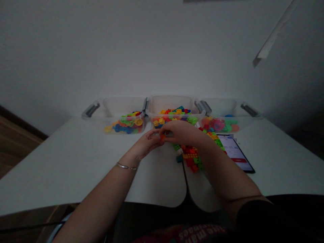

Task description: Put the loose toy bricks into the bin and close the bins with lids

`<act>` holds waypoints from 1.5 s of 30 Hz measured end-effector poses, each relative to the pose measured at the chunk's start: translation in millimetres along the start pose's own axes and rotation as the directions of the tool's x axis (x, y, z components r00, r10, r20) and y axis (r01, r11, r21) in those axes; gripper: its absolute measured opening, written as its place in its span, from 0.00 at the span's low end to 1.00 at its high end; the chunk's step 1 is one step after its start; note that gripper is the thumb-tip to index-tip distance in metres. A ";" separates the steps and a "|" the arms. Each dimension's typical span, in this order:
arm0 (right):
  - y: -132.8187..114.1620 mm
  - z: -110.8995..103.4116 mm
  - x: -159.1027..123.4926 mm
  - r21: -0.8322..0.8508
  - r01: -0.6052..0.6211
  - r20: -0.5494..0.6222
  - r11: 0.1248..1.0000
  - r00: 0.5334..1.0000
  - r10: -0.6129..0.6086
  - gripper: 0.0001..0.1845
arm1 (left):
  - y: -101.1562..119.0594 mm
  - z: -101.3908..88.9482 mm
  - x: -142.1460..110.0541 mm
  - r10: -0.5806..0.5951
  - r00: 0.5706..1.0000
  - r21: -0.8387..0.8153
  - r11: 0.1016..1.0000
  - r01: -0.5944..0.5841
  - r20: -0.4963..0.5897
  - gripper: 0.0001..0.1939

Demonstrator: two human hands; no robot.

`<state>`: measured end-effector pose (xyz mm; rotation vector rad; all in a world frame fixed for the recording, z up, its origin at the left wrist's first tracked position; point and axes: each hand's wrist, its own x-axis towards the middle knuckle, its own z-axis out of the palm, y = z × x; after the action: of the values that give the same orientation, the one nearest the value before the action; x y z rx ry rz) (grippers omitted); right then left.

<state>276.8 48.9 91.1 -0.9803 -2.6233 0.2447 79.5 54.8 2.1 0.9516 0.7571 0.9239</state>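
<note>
Left clear bin [121, 106]: plastic pieces [124, 127], within reach. Your left hand [149, 141]: fingertips on an orange piece [162, 137], likely steadying it. Middle bin [169, 102]: bricks [178, 112]. Your right hand [178, 132]: pinching that piece before the middle bin. Loose bricks [191, 157], right bin [222, 104], phone [239, 153]. Bin rims bound you ahead; white tabletop [71, 162] gives room leftward.

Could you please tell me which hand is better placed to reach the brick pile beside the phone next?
Probably the right hand: it is nearer the brick pile, which its forearm partly overlaps. The left hand is farther away; both meet at a small orange piece.
</note>
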 end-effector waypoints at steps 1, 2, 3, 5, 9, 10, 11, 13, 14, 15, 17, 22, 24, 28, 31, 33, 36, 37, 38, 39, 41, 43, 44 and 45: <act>0.4 -2.7 -1.1 0.001 -0.003 -0.031 1.000 1.000 0.003 0.08 | 0.6 -0.1 -0.6 -0.008 1.000 0.000 1.000 0.008 -0.008 0.30; 1.1 -5.7 -2.4 0.007 -0.006 -0.069 1.000 0.998 0.006 0.09 | 1.1 0.0 -1.3 -0.013 1.000 0.000 1.000 0.013 -0.019 0.29; 2.1 -9.1 -4.0 0.016 -0.009 -0.114 1.000 0.993 0.011 0.09 | 1.6 0.0 -2.0 -0.017 0.999 0.005 1.000 0.017 -0.030 0.29; 4.9 -16.6 -7.7 0.032 -0.025 -0.207 0.999 0.978 0.031 0.11 | 1.9 -0.1 -3.1 -0.016 0.999 0.019 1.000 0.017 -0.051 0.27; 11.4 -30.5 -15.1 0.032 -0.097 -0.416 0.995 0.904 0.102 0.13 | 0.0 -2.7 -2.7 0.006 0.995 0.069 0.998 0.001 -0.095 0.25; 13.3 -32.5 -16.3 0.043 -0.132 -0.480 0.990 0.867 0.136 0.14 | -1.1 -3.9 -2.1 0.016 0.995 0.097 0.995 -0.006 -0.098 0.25; 15.5 -33.7 -17.1 0.059 -0.174 -0.545 0.983 0.820 0.178 0.15 | -2.3 -5.1 -1.4 0.026 0.995 0.135 0.991 -0.013 -0.094 0.25; 20.8 -33.6 -17.8 0.107 -0.254 -0.648 0.961 0.715 0.261 0.18 | -5.1 -7.4 -0.3 0.062 0.995 0.237 0.971 -0.043 -0.072 0.24; 23.9 -32.6 -17.7 0.127 -0.284 -0.679 0.951 0.673 0.292 0.19 | -6.4 -8.2 -0.1 0.087 0.995 0.297 0.953 -0.066 -0.057 0.23; 27.0 -31.4 -17.5 0.141 -0.305 -0.698 0.942 0.644 0.313 0.19 | -7.5 -8.8 -0.1 0.111 0.993 0.361 0.928 -0.090 -0.039 0.22; 33.6 -28.6 -16.6 0.153 -0.331 -0.708 0.931 0.621 0.337 0.17 | -9.0 -9.1 -0.6 0.163 0.987 0.488 0.861 -0.140 -0.004 0.20; 50.6 -22.8 -14.3 0.147 -0.362 -0.714 0.921 0.606 0.352 0.08 | -10.3 -8.7 -1.3 0.241 0.969 0.680 0.701 -0.216 0.060 0.14; 57.1 -20.4 -13.5 0.134 -0.371 -0.699 0.919 0.622 0.353 0.08 | -10.3 -8.8 -1.0 0.258 0.963 0.711 0.662 -0.237 0.081 0.13; 64.7 -15.6 -13.1 0.093 -0.400 -0.668 0.912 0.654 0.355 0.10 | -9.2 -7.7 -1.4 0.313 0.943 0.786 0.552 -0.278 0.113 0.11; 64.9 -12.4 -13.2 0.050 -0.445 -0.610 0.894 0.695 0.380 0.12 | -8.5 -4.8 -2.4 0.366 0.910 0.844 0.410 -0.346 0.195 0.12; 63.0 -11.2 -13.0 0.000 -0.479 -0.563 0.878 0.726 0.396 0.14 | -9.1 -1.5 -3.1 0.386 0.875 0.852 0.311 -0.421 0.291 0.13; 57.7 -11.5 -11.7 -0.087 -0.510 -0.516 0.856 0.758 0.399 0.20 | -11.8 5.5 -4.4 0.350 0.839 0.835 0.216 -0.506 0.418 0.14; 55.5 -12.2 -11.1 -0.112 -0.517 -0.502 0.849 0.766 0.401 0.22 | -12.8 8.1 -4.9 0.326 0.832 0.828 0.197 -0.524 0.449 0.14; 53.1 -13.2 -10.5 -0.134 -0.526 -0.488 0.840 0.772 0.406 0.23 | -13.8 10.7 -5.4 0.306 0.825 0.823 0.177 -0.540 0.475 0.15; 50.8 -14.2 -9.9 -0.152 -0.534 -0.474 0.832 0.778 0.413 0.24 | -14.7 13.2 -5.8 0.289 0.817 0.817 0.157 -0.554 0.499 0.15; 46.7 -16.0 -8.8 -0.179 -0.540 -0.448 0.822 0.789 0.421 0.26 | -16.4 17.3 -5.8 0.271 0.796 0.802 0.120 -0.585 0.541 0.18; 43.9 -17.0 -8.0 -0.191 -0.539 -0.433 0.820 0.796 0.423 0.26 | -18.7 20.1 -4.4 0.256 0.780 0.788 0.096 -0.608 0.571 0.21; 43.1 -17.2 -7.8 -0.190 -0.538 -0.431 0.821 0.797 0.423 0.25 | -20.3 21.1 -3.3 0.247 0.778 0.786 0.088 -0.612 0.578 0.22; 42.7 -17.1 -7.7 -0.185 -0.539 -0.431 0.822 0.796 0.425 0.25 | -22.2 22.0 -2.1 0.233 0.780 0.787 0.082 -0.611 0.581 0.24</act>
<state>314.3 76.5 93.5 -1.6301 -2.0503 -0.2200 104.3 39.3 -9.2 2.5794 0.7425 0.6671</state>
